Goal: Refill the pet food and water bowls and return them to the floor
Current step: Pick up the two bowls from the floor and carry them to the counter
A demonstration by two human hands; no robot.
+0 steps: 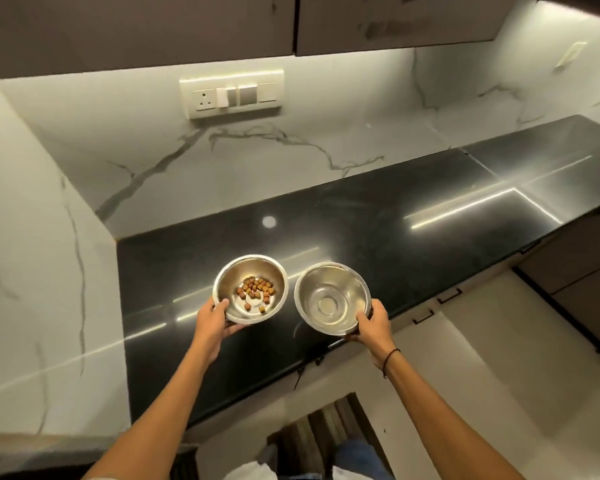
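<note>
My left hand (pixel 214 315) holds the food bowl (pixel 250 288) by its near rim: the thumb is hooked over the edge into the bowl and the fingers are curled underneath, so the grip is closed round the rim. A small heap of brown kibble (pixel 255 289) lies in the bottom of this steel bowl, with a few pieces scattered toward me; it covers only part of the base.

My right hand (pixel 373 322) holds the second steel bowl (pixel 332 297) at its near right edge. The thumb lies over the rim and the fingers wrap under the side, again a closed grip on the metal. This bowl has no kibble in it; I cannot tell from the shine whether it holds any water. A dark band (pixel 391 356) circles my right wrist.

Both bowls sit side by side above the front part of the black worktop (pixel 361 216), close together but not touching, the food bowl on the left. Whether they rest on the worktop or are lifted just off it I cannot tell. The right bowl is near the front edge.

Behind the worktop rises a white marble-patterned wall (pixel 291 150) with a switch and socket panel (pixel 232 94), under dark upper cabinets (pixel 136 26). Pale floor (pixel 482 358) shows below on the right.
</note>
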